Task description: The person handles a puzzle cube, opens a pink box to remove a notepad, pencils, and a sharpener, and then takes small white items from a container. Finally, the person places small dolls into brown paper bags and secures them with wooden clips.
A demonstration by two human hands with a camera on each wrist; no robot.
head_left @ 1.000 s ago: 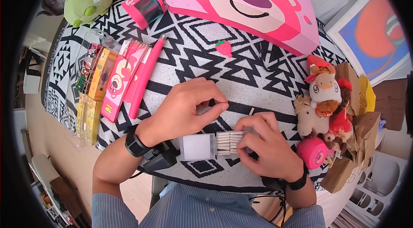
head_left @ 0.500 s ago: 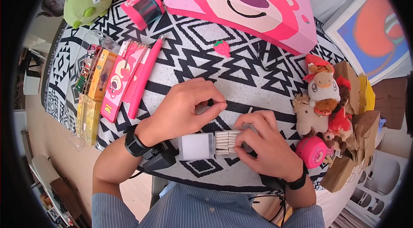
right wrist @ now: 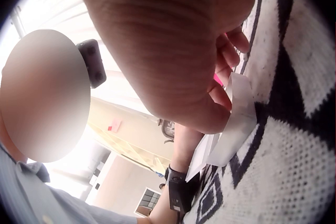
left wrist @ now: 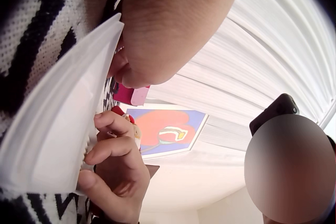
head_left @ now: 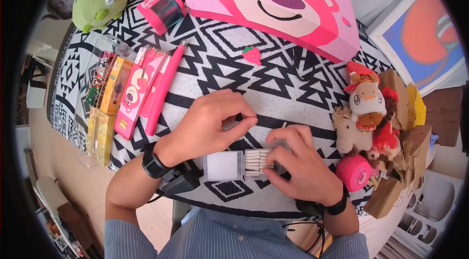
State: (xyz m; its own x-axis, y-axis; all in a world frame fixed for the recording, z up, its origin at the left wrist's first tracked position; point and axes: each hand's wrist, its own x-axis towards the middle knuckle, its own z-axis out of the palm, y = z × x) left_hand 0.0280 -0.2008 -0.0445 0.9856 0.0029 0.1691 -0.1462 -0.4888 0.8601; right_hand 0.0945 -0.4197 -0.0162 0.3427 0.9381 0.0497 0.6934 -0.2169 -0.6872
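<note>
Translucent case (left wrist: 58, 124), right fingers (left wrist: 113, 148) beside it, framed picture (left wrist: 184, 121) behind

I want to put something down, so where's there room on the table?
There's bare cloth between the strawberry and the left hand, and more between the strawberry and the long pink stick. It's crowded around the right hand and open box, on the left with packets, and on the right with stuffed toys.
</note>
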